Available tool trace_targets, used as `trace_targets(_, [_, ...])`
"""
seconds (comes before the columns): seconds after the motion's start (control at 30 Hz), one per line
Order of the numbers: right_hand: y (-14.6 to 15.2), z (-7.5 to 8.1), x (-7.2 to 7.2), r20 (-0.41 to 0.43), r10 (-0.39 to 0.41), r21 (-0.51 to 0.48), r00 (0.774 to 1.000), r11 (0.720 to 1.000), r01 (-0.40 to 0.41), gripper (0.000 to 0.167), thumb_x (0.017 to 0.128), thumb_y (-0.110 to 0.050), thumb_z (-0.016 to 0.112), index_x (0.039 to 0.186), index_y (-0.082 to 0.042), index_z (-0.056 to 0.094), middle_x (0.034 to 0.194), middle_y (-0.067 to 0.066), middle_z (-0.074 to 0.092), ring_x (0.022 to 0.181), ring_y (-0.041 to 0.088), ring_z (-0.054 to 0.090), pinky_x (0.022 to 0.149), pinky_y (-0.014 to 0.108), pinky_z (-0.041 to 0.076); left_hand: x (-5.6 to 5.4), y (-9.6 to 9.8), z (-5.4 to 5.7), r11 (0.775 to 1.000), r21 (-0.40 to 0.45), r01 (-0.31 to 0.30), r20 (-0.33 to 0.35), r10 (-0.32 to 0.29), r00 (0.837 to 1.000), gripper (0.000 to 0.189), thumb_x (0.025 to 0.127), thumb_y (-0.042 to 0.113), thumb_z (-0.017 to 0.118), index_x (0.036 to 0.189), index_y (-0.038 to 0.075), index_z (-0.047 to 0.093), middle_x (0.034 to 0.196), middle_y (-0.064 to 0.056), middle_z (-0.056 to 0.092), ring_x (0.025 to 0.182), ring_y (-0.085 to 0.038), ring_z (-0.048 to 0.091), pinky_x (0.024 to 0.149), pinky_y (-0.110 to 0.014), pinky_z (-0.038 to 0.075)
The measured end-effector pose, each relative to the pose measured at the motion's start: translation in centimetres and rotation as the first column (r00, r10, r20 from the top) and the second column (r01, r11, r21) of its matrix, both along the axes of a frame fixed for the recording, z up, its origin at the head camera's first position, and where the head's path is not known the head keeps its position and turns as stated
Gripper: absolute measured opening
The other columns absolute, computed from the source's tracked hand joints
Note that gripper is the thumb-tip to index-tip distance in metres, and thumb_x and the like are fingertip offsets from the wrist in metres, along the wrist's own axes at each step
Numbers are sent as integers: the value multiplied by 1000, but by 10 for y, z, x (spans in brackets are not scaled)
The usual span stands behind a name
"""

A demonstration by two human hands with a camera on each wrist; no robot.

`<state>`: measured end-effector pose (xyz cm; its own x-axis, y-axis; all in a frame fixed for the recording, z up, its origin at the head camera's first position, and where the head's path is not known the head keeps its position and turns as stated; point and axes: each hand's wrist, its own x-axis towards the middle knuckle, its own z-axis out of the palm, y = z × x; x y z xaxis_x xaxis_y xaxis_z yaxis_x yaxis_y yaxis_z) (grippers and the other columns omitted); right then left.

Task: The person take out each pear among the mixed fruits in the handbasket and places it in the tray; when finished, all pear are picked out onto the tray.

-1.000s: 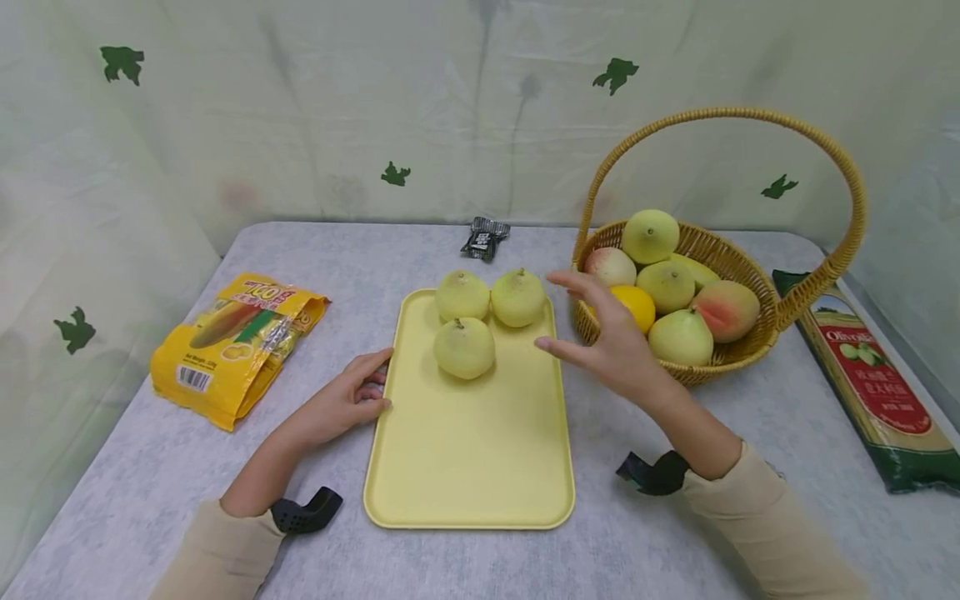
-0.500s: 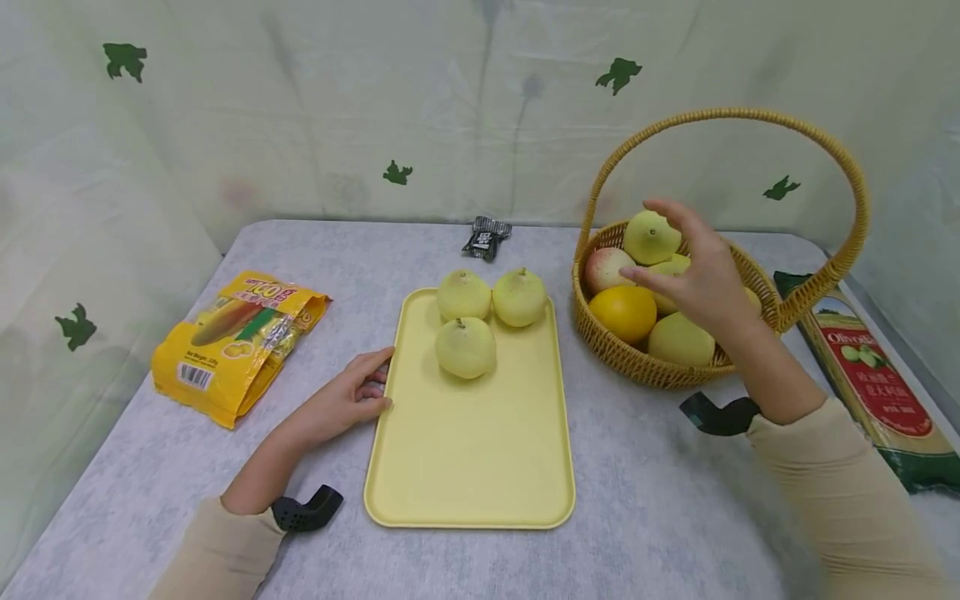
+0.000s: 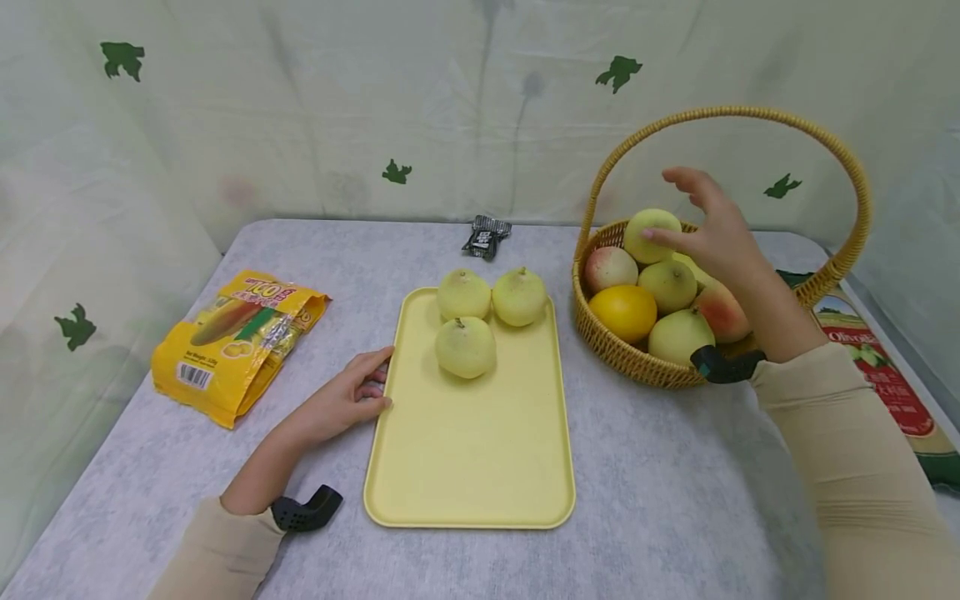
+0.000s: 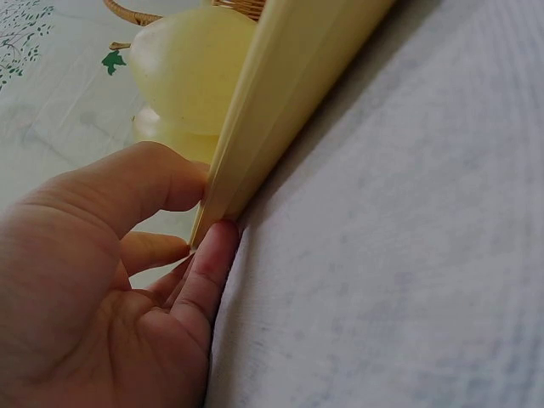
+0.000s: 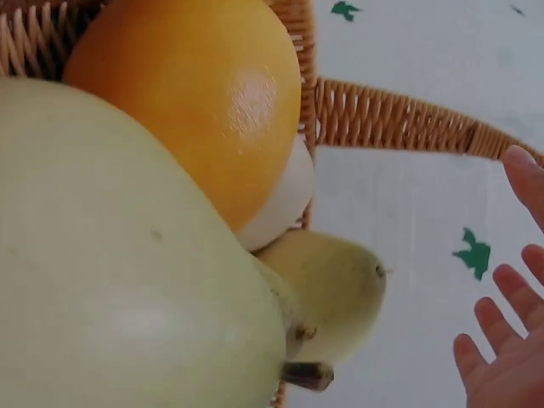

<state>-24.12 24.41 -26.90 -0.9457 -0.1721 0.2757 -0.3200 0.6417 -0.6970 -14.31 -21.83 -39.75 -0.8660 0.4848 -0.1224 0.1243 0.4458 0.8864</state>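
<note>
My left hand (image 3: 341, 398) holds the left edge of the yellow tray (image 3: 480, 467), thumb and fingertips at its rim; the left wrist view shows the fingers low against the table. Three pale yellow-green pears, one of them the front pear (image 3: 465, 347), sit at the tray's far end. Over the wicker basket (image 3: 626, 354), my right hand (image 3: 720, 229) is spread with nothing in it. Its thumb overlaps the topmost pear (image 3: 647, 227) in the head view; whether they touch cannot be told. In the right wrist view the fingers (image 5: 514, 306) appear apart from the fruit.
Also in the basket are an orange-yellow fruit (image 3: 624, 313), a peach (image 3: 611, 268), a mango (image 3: 722, 313) and more pears, beneath its tall arched handle (image 3: 738, 112). A yellow snack bag (image 3: 240, 342) lies left, black wrappers (image 3: 486, 237) behind, an olive-labelled packet (image 3: 892, 383) right.
My right hand has moved from beside the tray's right edge rightward and away, over the basket to its topmost pear. The left hand and tray have stayed put.
</note>
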Motion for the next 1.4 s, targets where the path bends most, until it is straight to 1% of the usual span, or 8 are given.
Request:
trace_targets(0.17, [8,-3,-10,86,-4,22,996,1000,2,76,79,-31,68,141,-15,27,143,7,25,130,27,19,103,47,15,0,0,0,1000,5,0,-6,0,1000,71,87,13,59,144,5,17,129,-15,29,103,-24,41,82,-20,40])
trace_targets(0.37, [15,-12,-18,187,43,35,981,998,-50,79,79,-32,68,143,-15,23,146,6,18,131,32,13,100,54,16,0,0,1,1000,17,8,-5,-8,1000,71,87,12,59,144,4,16,130,-16,28,104,-25,40,83,-22,40])
trace_targets(0.5, [18,-17,-22,235,61,22,970,997,-68,79,79,-31,68,143,-17,23,147,6,12,131,34,8,97,58,17,0,1,1,1000,14,7,-1,-7,1000,72,87,12,59,144,5,16,130,-16,28,103,-25,41,82,-21,40])
trace_targets(0.63, [19,-21,-25,265,90,21,960,995,-99,76,81,-28,67,142,-16,24,147,9,9,131,35,7,97,58,15,0,0,1,1000,6,-2,10,2,1000,72,87,12,59,144,6,16,129,-14,28,103,-25,41,82,-20,40])
trace_targets(0.8, [21,-25,-29,262,142,50,954,986,-161,69,84,-19,64,140,-7,26,145,17,13,131,33,8,100,55,10,0,0,2,1000,4,-4,19,4,1000,72,87,12,59,144,7,15,129,-14,28,103,-25,41,82,-20,40])
trace_targets(0.93, [22,-28,-31,241,173,70,955,978,-195,64,85,-15,62,138,-2,28,142,19,18,130,34,9,101,54,10,1,1,3,1000,0,-3,16,3,1000,72,87,12,59,144,6,15,128,-14,29,102,-25,41,82,-20,40])
trace_targets(1.27, [20,-33,-37,209,183,86,961,975,-205,61,85,-9,62,137,-1,32,140,21,23,128,37,13,100,54,12,0,0,2,1000,4,-2,25,2,1000,72,87,14,59,144,7,15,128,-14,29,103,-25,41,82,-20,40])
trace_targets(1.4, [19,-33,-38,232,168,95,958,976,-194,61,85,-9,61,138,-3,30,141,20,20,129,37,11,100,55,10,1,0,2,1000,3,-1,24,1,1000,72,87,14,59,144,7,15,128,-13,29,103,-25,41,82,-20,40])
